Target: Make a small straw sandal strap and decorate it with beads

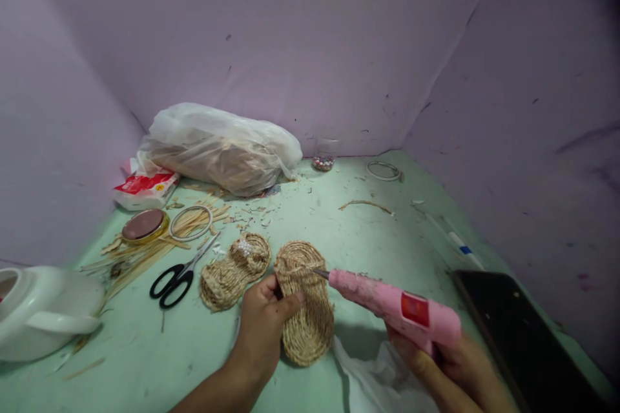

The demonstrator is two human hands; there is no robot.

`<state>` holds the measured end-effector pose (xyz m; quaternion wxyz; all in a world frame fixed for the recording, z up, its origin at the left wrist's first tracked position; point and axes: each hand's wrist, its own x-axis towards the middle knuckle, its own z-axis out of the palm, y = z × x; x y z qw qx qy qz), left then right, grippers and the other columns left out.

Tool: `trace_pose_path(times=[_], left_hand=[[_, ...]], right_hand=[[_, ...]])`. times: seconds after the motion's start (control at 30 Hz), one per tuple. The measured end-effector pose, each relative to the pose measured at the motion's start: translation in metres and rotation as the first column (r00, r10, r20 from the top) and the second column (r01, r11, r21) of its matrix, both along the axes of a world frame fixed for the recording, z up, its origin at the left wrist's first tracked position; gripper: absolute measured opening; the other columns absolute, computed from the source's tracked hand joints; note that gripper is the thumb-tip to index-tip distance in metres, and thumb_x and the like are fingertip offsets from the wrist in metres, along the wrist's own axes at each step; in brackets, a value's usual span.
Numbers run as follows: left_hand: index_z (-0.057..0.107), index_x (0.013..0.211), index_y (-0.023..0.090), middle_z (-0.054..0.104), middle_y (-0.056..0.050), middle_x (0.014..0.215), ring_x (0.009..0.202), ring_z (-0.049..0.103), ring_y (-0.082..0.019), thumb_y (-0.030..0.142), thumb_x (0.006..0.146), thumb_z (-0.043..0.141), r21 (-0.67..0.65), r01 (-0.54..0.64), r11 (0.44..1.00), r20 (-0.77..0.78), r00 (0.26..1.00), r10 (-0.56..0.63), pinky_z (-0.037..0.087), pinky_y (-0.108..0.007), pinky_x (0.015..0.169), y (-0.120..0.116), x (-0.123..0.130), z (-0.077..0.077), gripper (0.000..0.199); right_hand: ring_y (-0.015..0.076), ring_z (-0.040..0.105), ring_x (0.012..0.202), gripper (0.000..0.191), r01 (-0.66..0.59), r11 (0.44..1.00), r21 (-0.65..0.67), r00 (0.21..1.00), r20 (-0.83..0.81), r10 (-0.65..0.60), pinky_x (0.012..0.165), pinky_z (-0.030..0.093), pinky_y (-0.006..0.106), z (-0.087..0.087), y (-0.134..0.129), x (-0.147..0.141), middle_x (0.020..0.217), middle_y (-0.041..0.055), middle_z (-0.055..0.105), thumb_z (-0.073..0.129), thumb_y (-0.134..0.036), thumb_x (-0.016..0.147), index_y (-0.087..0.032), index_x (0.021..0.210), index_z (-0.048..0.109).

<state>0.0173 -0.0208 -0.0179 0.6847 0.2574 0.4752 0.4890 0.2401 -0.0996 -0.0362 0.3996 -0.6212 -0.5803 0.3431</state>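
My left hand [264, 322] grips the left edge of a woven straw sole [310, 329], its thumb on top. My right hand [436, 361] is wrapped round the handle of a pink glue gun [378, 293]. The gun's metal tip points left and meets the sole near its upper part, at a braided strip lying across it. Just left of the sole lies a small woven slipper [225, 281] with white beads on its strap.
Black-handled scissors [177, 284], straw strips [140, 261], a round tin [144, 224] and a white pitcher [48, 310] lie left. Behind are a filled plastic bag [223, 148] and a bead jar [323, 158]. At right rests a dark flat object [523, 342]; white plastic [382, 381] is in front.
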Motion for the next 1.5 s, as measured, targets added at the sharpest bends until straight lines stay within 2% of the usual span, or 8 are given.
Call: trace_pose_path(times=[0.7,0.83,0.93,1.1,1.23,1.37,1.43,1.5], left_hand=[[0.068,0.075,0.013,0.071,-0.003,0.067,0.071,0.066,-0.020,0.011,0.055,0.073,0.005,0.009,1.000,0.004,1.000,-0.009,0.049,-0.029,0.071,0.000,0.000,-0.002,0.021],[0.068,0.076,0.013,0.072,-0.003,0.069,0.073,0.066,-0.021,0.012,0.054,0.073,-0.001,0.008,1.000,0.035,0.999,-0.008,0.049,-0.030,0.071,0.001,0.000,0.000,0.022],[0.069,0.075,0.013,0.072,-0.003,0.067,0.074,0.066,-0.022,0.011,0.051,0.074,-0.014,0.008,1.000,0.053,0.999,-0.007,0.050,-0.030,0.070,0.003,-0.001,0.003,0.024],[0.069,0.074,0.011,0.072,-0.006,0.067,0.066,0.066,-0.021,0.012,0.050,0.074,-0.078,0.042,0.996,0.071,0.997,-0.036,0.050,-0.031,0.065,0.004,-0.003,0.006,0.025],[0.069,0.073,0.009,0.071,-0.007,0.064,0.057,0.065,-0.020,0.011,0.050,0.073,-0.125,0.110,0.986,0.065,0.993,-0.102,0.050,-0.032,0.062,0.002,-0.007,0.006,0.023],[0.069,0.078,0.009,0.072,-0.009,0.067,0.063,0.066,-0.022,0.009,0.054,0.068,-0.128,0.189,0.974,0.054,0.982,-0.183,0.049,-0.031,0.061,0.002,-0.008,0.008,0.023],[0.068,0.080,0.009,0.072,-0.009,0.070,0.069,0.067,-0.024,0.009,0.054,0.068,-0.141,0.197,0.970,0.057,0.980,-0.191,0.050,-0.031,0.063,0.003,-0.007,0.013,0.026],[0.067,0.083,0.010,0.072,-0.010,0.075,0.076,0.067,-0.025,0.009,0.051,0.071,-0.178,0.181,0.967,0.058,0.983,-0.173,0.050,-0.031,0.066,0.005,-0.006,0.018,0.033]], right_hand=[[0.0208,0.067,0.070,0.037,0.002,1.000,0.020,0.999,0.043,-0.003,0.060,0.058,0.028,-0.002,0.002,-0.001,0.100,0.0074,0.070,0.060,-0.036,0.078,-0.026,0.114,0.061],[0.0235,0.067,0.078,0.036,0.002,1.000,0.016,0.997,0.079,-0.003,0.064,0.057,0.031,0.007,0.003,-0.005,0.099,0.0068,0.070,0.062,-0.037,0.076,-0.027,0.110,0.064],[0.0216,0.065,0.069,0.028,0.045,0.999,-0.006,0.997,-0.065,-0.045,0.058,0.055,0.028,0.023,0.007,-0.012,0.079,0.0056,0.069,0.060,-0.042,0.076,-0.023,0.095,0.070],[0.0116,0.047,0.039,0.033,0.209,0.971,-0.119,0.893,-0.382,-0.239,0.036,0.038,0.022,0.041,0.044,-0.005,0.047,-0.0016,0.053,0.062,-0.049,0.073,-0.016,0.073,0.065],[0.0138,0.051,0.038,0.030,0.341,0.900,-0.272,0.840,-0.342,-0.421,0.039,0.045,0.027,0.036,0.091,0.019,0.045,-0.0002,0.054,0.067,-0.046,0.065,-0.017,0.062,0.061],[0.0198,0.059,0.049,0.025,0.353,0.892,-0.284,0.870,-0.252,-0.424,0.050,0.052,0.034,0.031,0.115,0.033,0.049,0.0018,0.059,0.068,-0.042,0.063,-0.018,0.060,0.062],[0.0282,0.065,0.071,0.024,0.358,0.891,-0.278,0.890,-0.187,-0.416,0.067,0.053,0.043,0.032,0.113,0.033,0.061,0.0055,0.065,0.072,-0.041,0.058,-0.018,0.062,0.064],[0.0371,0.057,0.101,0.030,0.413,0.894,-0.173,0.904,-0.039,-0.425,0.089,0.043,0.052,0.035,0.103,0.029,0.086,0.0108,0.068,0.075,-0.040,0.053,-0.018,0.072,0.067]])
